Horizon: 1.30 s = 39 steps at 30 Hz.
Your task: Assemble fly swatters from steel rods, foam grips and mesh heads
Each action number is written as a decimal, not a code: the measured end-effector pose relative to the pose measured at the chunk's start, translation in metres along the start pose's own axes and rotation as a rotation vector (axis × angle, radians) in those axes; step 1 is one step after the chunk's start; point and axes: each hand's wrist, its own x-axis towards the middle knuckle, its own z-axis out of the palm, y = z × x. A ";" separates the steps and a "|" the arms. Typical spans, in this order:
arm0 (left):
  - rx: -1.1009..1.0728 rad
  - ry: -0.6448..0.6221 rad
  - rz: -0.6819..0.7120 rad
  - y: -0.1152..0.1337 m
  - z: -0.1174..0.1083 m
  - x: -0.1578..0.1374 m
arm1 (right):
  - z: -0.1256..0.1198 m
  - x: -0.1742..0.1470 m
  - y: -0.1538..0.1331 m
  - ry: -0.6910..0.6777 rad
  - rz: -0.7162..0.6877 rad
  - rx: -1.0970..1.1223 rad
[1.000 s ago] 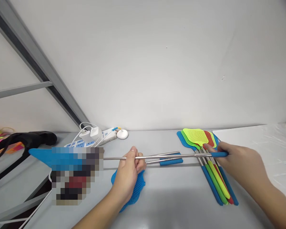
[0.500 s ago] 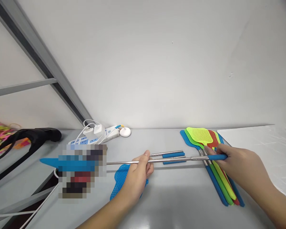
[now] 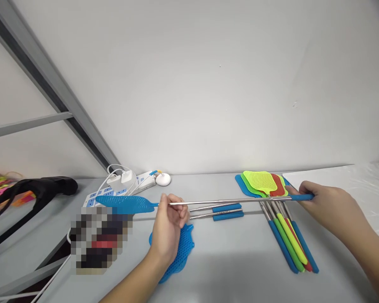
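Note:
A blue fly swatter (image 3: pixel 123 204) with a telescopic metal rod is held level across the view, above the table. My right hand (image 3: pixel 326 206) is closed around its blue handle at the right end. My left hand (image 3: pixel 169 227) is closed loosely on the rod, thumb and curled fingers about it just beside the swatter's perforated head. Under the left hand lie blue swatter heads (image 3: pixel 181 252), partly covered by it. Two metal rods with blue handles (image 3: pixel 228 215) rest on the table behind the held rod.
A fanned stack of blue, green, yellow and red fly swatters (image 3: pixel 262 181) lies at the right. White plugs and cables sit on a power strip (image 3: pixel 145 181) near a round white device (image 3: pixel 163 179). A black strap-like object (image 3: pixel 41 189) is at the far left, and clear plastic sheeting (image 3: pixel 350 176) at the right.
My left hand has slid left along the rod to the head. The head has turned from edge-on to show its holes, and the swatter has shifted right with my right hand.

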 end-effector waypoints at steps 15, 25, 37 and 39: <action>0.051 0.241 0.238 0.007 -0.009 0.013 | 0.007 -0.009 -0.033 -0.008 0.029 0.049; 0.160 0.012 0.089 -0.027 0.007 -0.020 | 0.006 -0.029 -0.084 -0.007 -0.143 0.076; 0.000 -0.103 -0.057 -0.022 0.010 -0.024 | 0.015 -0.018 -0.052 -0.138 0.019 0.085; -0.029 -0.081 -0.025 -0.018 0.009 -0.020 | 0.015 -0.015 -0.044 -0.144 0.046 0.090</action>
